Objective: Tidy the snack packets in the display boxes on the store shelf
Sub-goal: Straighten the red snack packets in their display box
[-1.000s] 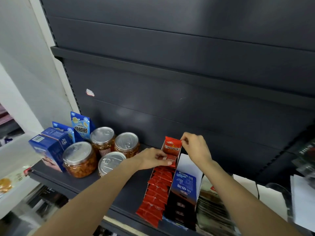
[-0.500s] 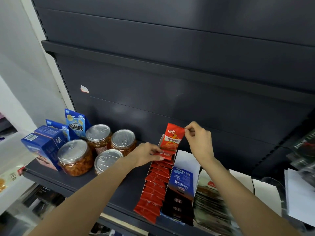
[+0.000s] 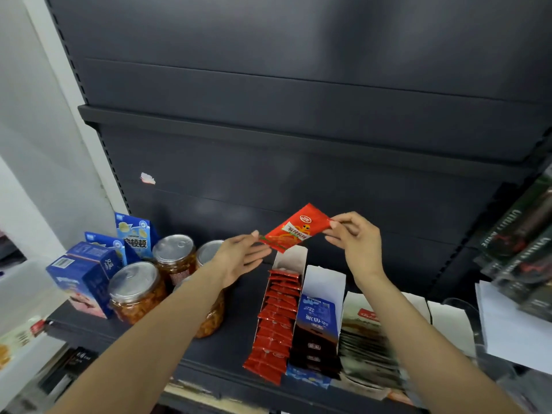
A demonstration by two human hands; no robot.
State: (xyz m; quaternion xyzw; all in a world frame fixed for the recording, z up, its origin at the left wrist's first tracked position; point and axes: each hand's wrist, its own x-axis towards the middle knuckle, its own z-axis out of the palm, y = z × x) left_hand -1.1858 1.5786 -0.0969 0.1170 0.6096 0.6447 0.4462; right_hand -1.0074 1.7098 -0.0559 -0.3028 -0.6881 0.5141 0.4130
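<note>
A red snack packet hangs tilted in the air above the shelf. My right hand pinches its upper right corner. My left hand is spread with straight fingers, its fingertips at the packet's lower left end. Below them a narrow display box holds a row of several red packets. Beside it on the right stands a blue and black display box with dark packets, then a third box with dark striped packets.
Several lidded jars of orange food and blue cartons stand on the dark shelf at the left. Dark boxed goods hang at the right edge above white papers. A dark back panel rises behind.
My right hand has pulled the red packet up out of the box and tilted it. My left hand has let go of the row and risen to the packet's lower end.
</note>
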